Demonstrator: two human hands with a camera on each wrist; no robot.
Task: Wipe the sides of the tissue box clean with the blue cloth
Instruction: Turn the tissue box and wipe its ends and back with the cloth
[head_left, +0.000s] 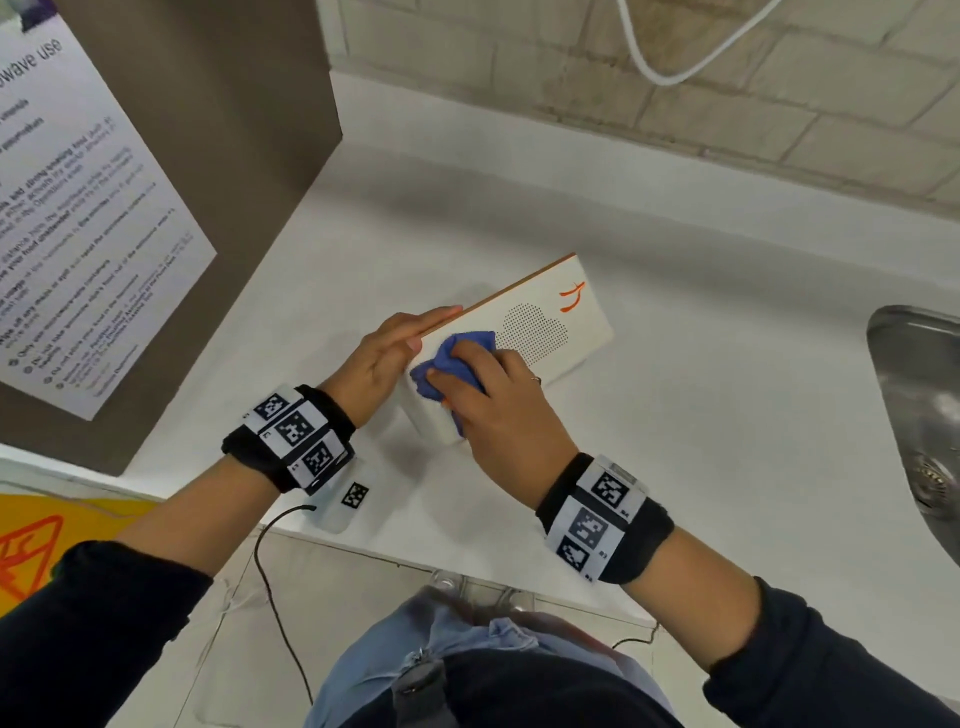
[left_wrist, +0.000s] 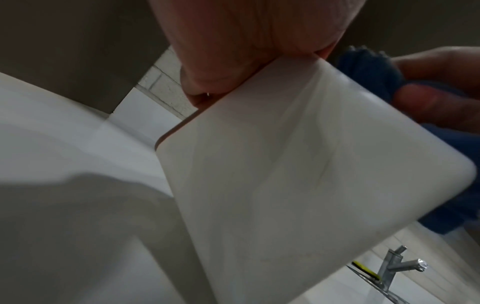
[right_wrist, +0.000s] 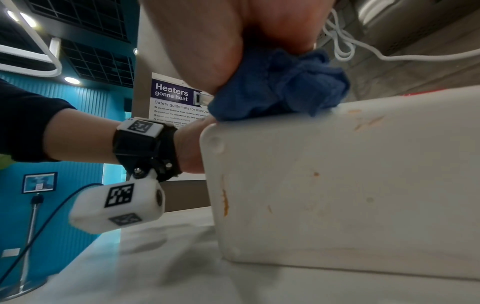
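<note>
The white tissue box (head_left: 550, 325) lies on the white counter (head_left: 701, 441), with an orange edge and an orange scribble near its far end. My left hand (head_left: 400, 345) holds its near-left end, fingers along the orange edge and thumb on the upward face. My right hand (head_left: 485, 397) grips the bunched blue cloth (head_left: 457, 358) and presses it on that upward face, next to the dotted cloud print. In the right wrist view the cloth (right_wrist: 280, 86) sits on the box's (right_wrist: 337, 185) top edge, and the side below carries orange stains (right_wrist: 225, 202). The left wrist view shows the box's end (left_wrist: 298, 174).
A brown cabinet (head_left: 218, 156) with a paper notice (head_left: 88, 223) stands close on the left. A steel sink (head_left: 919, 415) lies at the right, its tap (left_wrist: 392, 265) behind the box. A white cable (head_left: 670, 67) hangs on the brick wall. The counter's front edge (head_left: 467, 564) runs just below my wrists.
</note>
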